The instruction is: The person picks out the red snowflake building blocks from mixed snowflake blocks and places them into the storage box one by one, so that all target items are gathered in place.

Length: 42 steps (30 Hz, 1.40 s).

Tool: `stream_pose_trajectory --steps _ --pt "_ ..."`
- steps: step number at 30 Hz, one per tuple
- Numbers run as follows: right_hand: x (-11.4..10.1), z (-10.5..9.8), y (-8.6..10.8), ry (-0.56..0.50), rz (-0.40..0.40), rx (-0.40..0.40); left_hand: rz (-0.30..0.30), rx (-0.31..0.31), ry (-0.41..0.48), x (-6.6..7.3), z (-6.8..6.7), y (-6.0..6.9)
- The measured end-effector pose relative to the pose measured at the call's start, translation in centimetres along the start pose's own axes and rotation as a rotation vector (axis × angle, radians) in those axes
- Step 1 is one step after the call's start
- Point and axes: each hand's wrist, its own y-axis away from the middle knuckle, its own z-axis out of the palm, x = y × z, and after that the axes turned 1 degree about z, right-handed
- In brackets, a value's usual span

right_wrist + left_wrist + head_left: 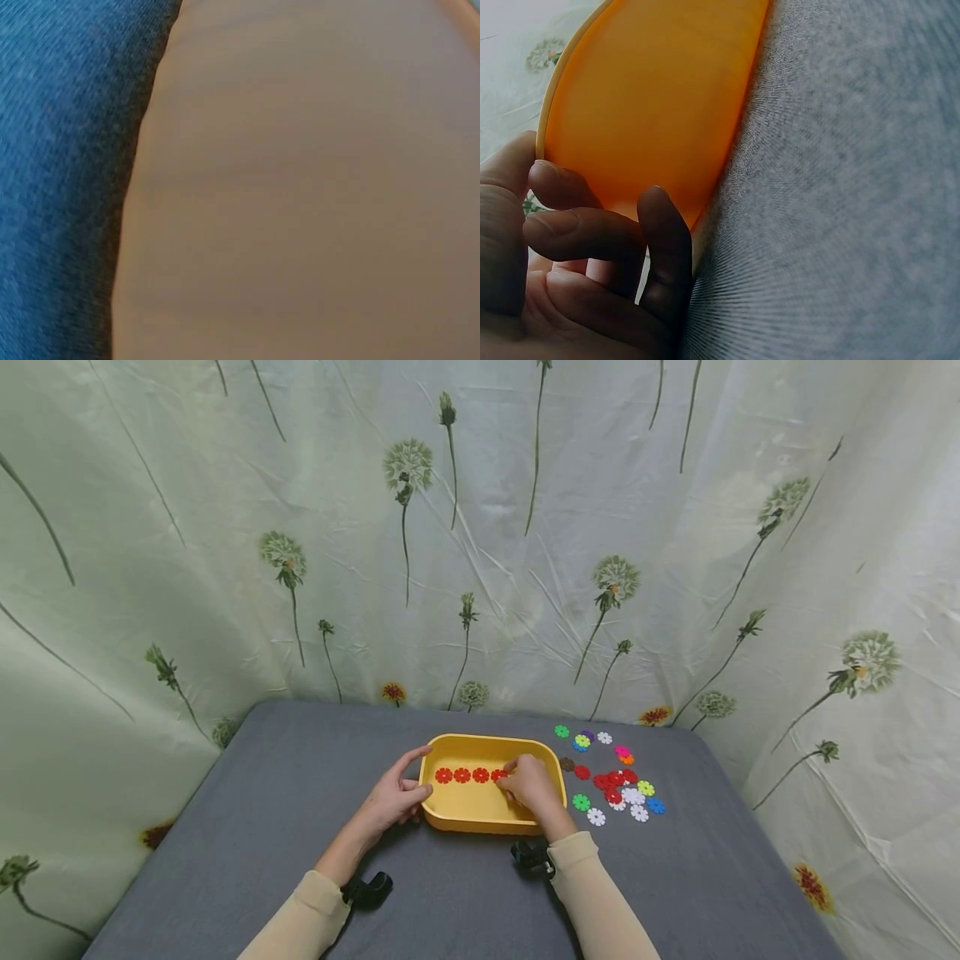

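Note:
A yellow tray [480,823] stands on the grey cloth, with several red flower-shaped discs [462,775] in a row on its floor. My left hand [392,795] grips the tray's left end; in the left wrist view the hand [592,247] has its thumb and fingers at the rim of the orange-looking tray wall [652,97]. Inside the tray at the right, my right hand [531,783] pinches the rightmost red disc [498,775], partly covered by the fingers. The right wrist view shows a blurred pale surface and no fingers.
Right of the tray lie loose flower-shaped discs: a red group [615,778], white ones [639,812], a green one [581,802], a blue one [656,806] and others. A curtain [510,568] with a dandelion print hangs behind the grey table surface [300,760].

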Motion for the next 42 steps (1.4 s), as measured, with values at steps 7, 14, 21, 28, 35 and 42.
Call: stream_pose_trajectory --steps 7,14,21,28,35,42 --pt "0.2 -0.2 -0.2 -0.147 -0.037 0.035 -0.009 0.002 -0.010 -0.2 -0.1 -0.2" --pt "0.0 -2.8 0.3 -0.474 -0.125 0.080 -0.020 0.006 -0.012 -0.4 -0.3 -0.3" --pt "1.1 -7.1 1.5 -0.532 -0.133 0.084 -0.008 -0.001 -0.013 -0.2 -0.1 -0.5" --pt "4.5 -10.9 2.9 -0.575 -0.119 0.186 -0.025 0.009 -0.018 -0.3 0.0 -0.5" --pt "7.7 -13.6 3.9 -0.659 -0.055 0.314 -0.023 0.015 -0.028 -0.2 -0.2 -0.4" --pt "10.0 -14.8 3.8 -0.713 0.017 0.333 -0.023 0.002 -0.034 0.0 -0.2 -0.2"
